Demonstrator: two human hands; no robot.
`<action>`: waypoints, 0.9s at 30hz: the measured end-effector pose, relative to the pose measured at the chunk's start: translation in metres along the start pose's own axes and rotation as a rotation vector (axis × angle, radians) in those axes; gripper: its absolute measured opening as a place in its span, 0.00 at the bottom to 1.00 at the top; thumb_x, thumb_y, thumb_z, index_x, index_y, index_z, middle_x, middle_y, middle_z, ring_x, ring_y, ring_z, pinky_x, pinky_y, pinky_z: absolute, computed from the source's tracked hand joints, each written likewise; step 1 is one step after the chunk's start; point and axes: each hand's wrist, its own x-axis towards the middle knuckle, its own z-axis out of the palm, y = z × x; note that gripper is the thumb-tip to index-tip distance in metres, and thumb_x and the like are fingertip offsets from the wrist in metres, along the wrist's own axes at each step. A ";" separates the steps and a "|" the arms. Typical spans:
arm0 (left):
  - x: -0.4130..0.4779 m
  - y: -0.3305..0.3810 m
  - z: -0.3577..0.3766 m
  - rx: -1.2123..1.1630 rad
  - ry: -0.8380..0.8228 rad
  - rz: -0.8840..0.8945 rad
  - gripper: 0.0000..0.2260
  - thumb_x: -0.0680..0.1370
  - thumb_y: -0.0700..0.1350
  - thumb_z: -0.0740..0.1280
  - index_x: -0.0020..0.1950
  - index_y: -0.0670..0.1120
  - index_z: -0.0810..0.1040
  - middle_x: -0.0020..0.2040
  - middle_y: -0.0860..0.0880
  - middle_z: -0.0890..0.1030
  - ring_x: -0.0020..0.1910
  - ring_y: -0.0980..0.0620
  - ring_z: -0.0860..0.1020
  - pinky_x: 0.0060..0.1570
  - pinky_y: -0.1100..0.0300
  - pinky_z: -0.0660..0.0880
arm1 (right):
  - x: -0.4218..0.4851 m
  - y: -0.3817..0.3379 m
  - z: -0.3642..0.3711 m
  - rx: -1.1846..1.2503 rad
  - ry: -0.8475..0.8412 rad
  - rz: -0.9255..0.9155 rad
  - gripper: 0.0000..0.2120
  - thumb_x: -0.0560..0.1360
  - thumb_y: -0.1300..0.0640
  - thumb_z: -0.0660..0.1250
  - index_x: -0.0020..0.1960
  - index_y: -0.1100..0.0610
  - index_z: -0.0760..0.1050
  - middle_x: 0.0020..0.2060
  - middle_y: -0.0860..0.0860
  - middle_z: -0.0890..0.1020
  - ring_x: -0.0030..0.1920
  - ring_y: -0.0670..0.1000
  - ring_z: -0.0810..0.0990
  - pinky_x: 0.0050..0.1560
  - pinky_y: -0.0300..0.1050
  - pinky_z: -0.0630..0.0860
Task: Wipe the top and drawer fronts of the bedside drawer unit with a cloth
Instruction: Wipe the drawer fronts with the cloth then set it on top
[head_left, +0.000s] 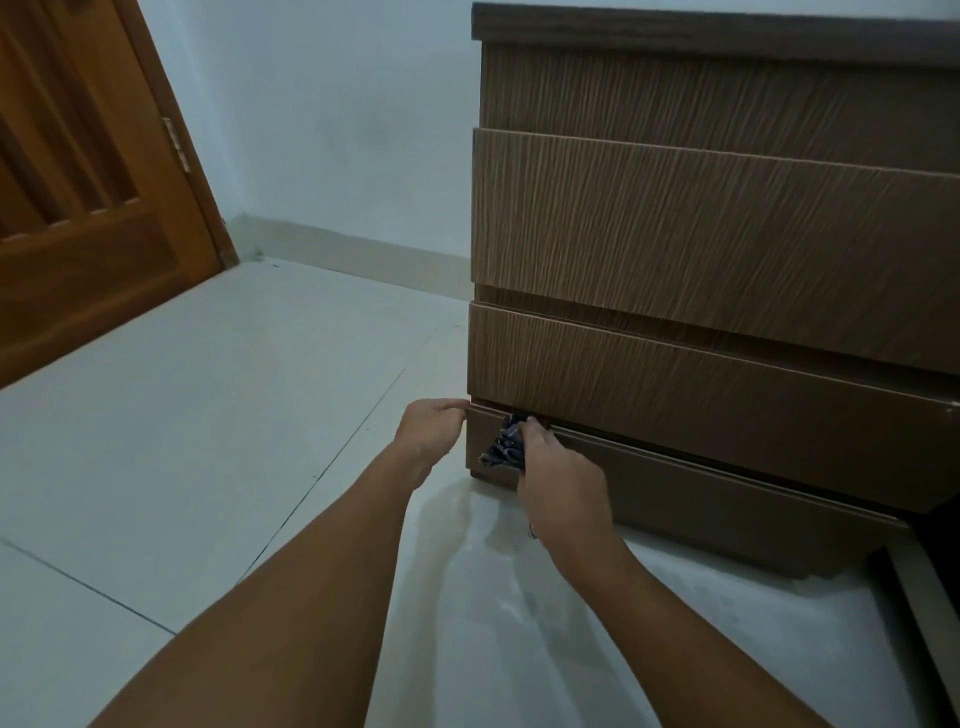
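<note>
Right grip (558, 475) clutches cloth (503, 446) against bottom drawer (727, 499); left grip (428, 428) seemingly pinches its corner.

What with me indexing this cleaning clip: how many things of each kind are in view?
hands: 2, left hand and right hand
cloth: 1
drawer unit: 1
door: 1
Total: 5

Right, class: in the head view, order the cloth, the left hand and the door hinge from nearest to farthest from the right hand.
1. Cloth, gripped in the right hand itself.
2. Left hand, just to the left, at the corner of the bottom drawer.
3. Door hinge, far upper left.
</note>
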 end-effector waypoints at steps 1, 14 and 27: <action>0.003 -0.002 -0.002 -0.038 -0.026 -0.025 0.14 0.79 0.37 0.61 0.60 0.44 0.82 0.62 0.45 0.80 0.63 0.48 0.76 0.62 0.49 0.75 | 0.003 -0.004 0.006 0.006 -0.008 0.000 0.27 0.81 0.63 0.58 0.78 0.55 0.55 0.77 0.48 0.62 0.57 0.51 0.80 0.52 0.44 0.77; 0.024 -0.013 -0.022 -0.289 -0.234 -0.178 0.18 0.73 0.45 0.57 0.55 0.43 0.83 0.53 0.45 0.84 0.51 0.47 0.80 0.52 0.50 0.76 | 0.032 -0.054 0.035 0.227 0.067 0.048 0.26 0.81 0.60 0.61 0.76 0.52 0.58 0.67 0.50 0.76 0.59 0.53 0.79 0.57 0.47 0.76; 0.018 -0.024 -0.045 -0.378 -0.138 -0.305 0.18 0.75 0.46 0.51 0.53 0.43 0.79 0.51 0.43 0.82 0.53 0.44 0.79 0.62 0.43 0.72 | 0.033 -0.059 0.034 0.569 -0.116 0.010 0.17 0.79 0.59 0.62 0.66 0.48 0.71 0.53 0.49 0.81 0.52 0.52 0.78 0.46 0.45 0.74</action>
